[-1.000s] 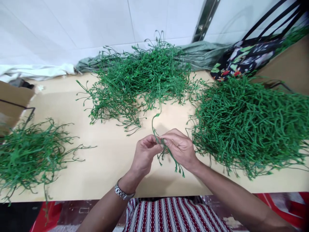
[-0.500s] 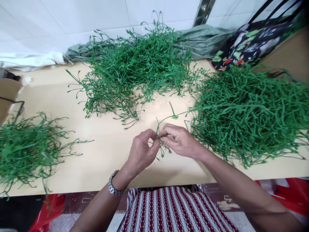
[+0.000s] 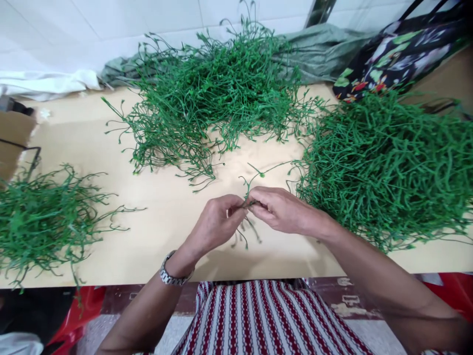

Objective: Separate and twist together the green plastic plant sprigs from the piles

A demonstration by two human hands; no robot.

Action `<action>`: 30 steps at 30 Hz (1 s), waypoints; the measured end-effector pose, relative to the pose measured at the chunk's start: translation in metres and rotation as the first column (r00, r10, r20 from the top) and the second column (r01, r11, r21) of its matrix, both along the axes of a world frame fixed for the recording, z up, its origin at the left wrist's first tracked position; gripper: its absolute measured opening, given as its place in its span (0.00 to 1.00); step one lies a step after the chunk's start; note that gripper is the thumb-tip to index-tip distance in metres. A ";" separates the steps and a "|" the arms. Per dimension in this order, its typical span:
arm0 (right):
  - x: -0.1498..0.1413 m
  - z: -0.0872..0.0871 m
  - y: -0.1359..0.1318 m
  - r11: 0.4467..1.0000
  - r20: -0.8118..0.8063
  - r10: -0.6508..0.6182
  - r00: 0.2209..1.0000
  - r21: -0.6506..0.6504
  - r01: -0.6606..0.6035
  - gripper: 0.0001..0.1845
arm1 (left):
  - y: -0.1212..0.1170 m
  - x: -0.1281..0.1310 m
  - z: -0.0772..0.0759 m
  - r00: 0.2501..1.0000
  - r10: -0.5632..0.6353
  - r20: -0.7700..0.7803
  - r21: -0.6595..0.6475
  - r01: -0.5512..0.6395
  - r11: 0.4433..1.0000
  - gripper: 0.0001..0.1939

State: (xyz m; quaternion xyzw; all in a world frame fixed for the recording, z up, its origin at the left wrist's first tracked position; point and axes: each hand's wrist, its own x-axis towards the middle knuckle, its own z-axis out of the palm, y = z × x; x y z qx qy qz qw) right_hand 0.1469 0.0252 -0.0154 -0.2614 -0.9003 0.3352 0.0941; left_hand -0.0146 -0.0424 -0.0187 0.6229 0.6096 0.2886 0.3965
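Observation:
Both hands meet over the front middle of the table, pinching green artificial plant stems (image 3: 248, 185) between them. My left hand (image 3: 219, 219), a metal watch at its wrist, is closed with thumb and forefinger on the stems. Close beside it, my right hand (image 3: 277, 209) grips the same stems with bent fingers. Thin branched ends hang below the fingertips, and one long stem reaches up and right toward the right-hand pile. The exact spot where the pieces join is hidden by the fingers.
A big pile of green stems (image 3: 388, 172) lies to the right, another pile (image 3: 218, 93) at the back, and a smaller one (image 3: 40, 222) at left. Cardboard boxes (image 3: 15, 143) stand at both sides. A floral bag (image 3: 391, 59) sits at the back right by the tiled wall.
The long stem above the hands swung from pointing at the back pile to pointing right. The right hand has turned flatter, and its hanging bunch of stems no longer shows. The view shifted slightly.

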 end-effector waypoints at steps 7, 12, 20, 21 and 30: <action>0.001 0.010 0.002 0.978 0.063 0.199 0.978 0.055 -0.203 0.06 | -0.003 -0.007 0.005 0.984 -0.170 0.046 -0.003 0.170 0.985 0.11; 0.006 0.009 0.009 0.917 -0.081 0.398 0.914 0.057 -0.394 0.11 | -0.006 -0.019 0.021 0.923 -0.348 0.167 -0.022 0.357 0.934 0.10; 0.003 -0.001 -0.001 0.890 -0.209 -0.104 0.972 -0.456 -0.003 0.07 | 0.002 -0.020 0.007 0.917 0.063 0.394 -0.189 0.014 0.982 0.06; 0.000 -0.004 -0.005 0.848 -0.205 -0.197 0.959 -0.526 0.062 0.07 | 0.002 -0.019 0.004 0.909 0.086 0.409 -0.189 -0.008 0.982 0.05; -0.015 -0.022 -0.021 0.639 -0.148 -0.321 0.935 -0.763 0.098 0.10 | -0.004 -0.012 -0.006 0.876 0.149 0.459 -0.132 -0.099 0.986 0.04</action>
